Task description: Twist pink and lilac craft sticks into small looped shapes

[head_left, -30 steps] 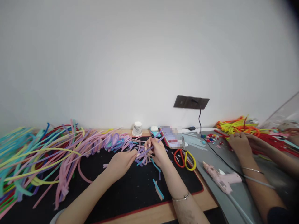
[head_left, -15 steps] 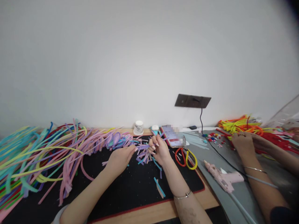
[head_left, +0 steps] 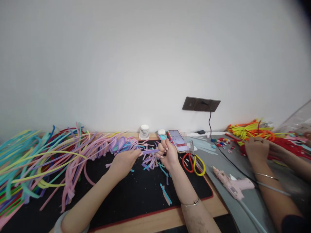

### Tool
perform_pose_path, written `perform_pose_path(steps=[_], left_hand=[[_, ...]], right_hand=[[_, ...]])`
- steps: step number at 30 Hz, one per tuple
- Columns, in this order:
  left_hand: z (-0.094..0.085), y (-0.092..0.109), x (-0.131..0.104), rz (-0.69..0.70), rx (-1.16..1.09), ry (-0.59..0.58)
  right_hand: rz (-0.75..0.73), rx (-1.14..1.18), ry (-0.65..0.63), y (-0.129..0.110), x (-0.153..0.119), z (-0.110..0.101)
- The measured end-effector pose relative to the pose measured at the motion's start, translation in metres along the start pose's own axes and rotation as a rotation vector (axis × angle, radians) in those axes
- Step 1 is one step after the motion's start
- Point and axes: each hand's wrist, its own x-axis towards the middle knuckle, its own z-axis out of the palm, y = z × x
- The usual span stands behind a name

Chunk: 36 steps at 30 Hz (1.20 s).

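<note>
A purple pipe cleaner (head_left: 150, 151) runs between my two hands above the black mat (head_left: 136, 197). My left hand (head_left: 125, 163) pinches its left end with thumb and fingers. My right hand (head_left: 167, 154) has its fingers curled around the other end, and a short purple tip pokes out beyond them. Beneath and between the hands lies a heap of short cut pipe cleaner pieces (head_left: 151, 162), mostly purple, pink and blue. Two loose pieces, one of them a blue strip (head_left: 166, 194), rest on the mat nearer me.
Long pipe cleaners (head_left: 70, 161) cover the left. Behind stand a paper cup (head_left: 144, 132) and a phone (head_left: 178, 139). Pliers with red and yellow handles (head_left: 199, 165) lie right of my hand, then a pink glue gun (head_left: 232, 183). Another person's hands (head_left: 259, 150) work at far right.
My right hand has moved slightly right, away from my left hand, and more of the purple pipe cleaner shows between them. The other person's hand shifted a little right.
</note>
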Motion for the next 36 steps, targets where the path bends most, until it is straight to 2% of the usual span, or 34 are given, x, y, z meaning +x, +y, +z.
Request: perform_pose_path(steps=[7, 12, 18, 21, 25, 31, 36], left_hand=[[-0.002, -0.002, -0.001, 0.047, -0.018, 0.005], [0.003, -0.01, 0.0, 0.13, -0.057, 0.028], [0.015, -0.012, 0.002, 0.273, -0.32, 0.005], [0.018, -0.011, 0.001, 0.252, -0.361, -0.005], [0.016, -0.009, -0.001, 0.17, -0.305, -0.028], [0.011, -0.005, -0.001, 0.121, -0.237, 0.025], [0.009, -0.008, -0.002, 0.072, -0.223, 0.052]], right_hand=[[0.0, -0.024, 0.023, 0.0, -0.001, 0.0], [0.01, -0.015, -0.014, 0.003, 0.0, -0.002], [0.015, -0.036, -0.036, 0.005, -0.001, -0.004], [0.02, -0.037, -0.056, 0.006, 0.0, -0.006], [0.013, -0.044, -0.038, 0.006, 0.0, -0.006], [-0.033, -0.078, -0.02, 0.003, 0.0, -0.003], [-0.104, -0.237, -0.015, 0.008, 0.001, -0.004]])
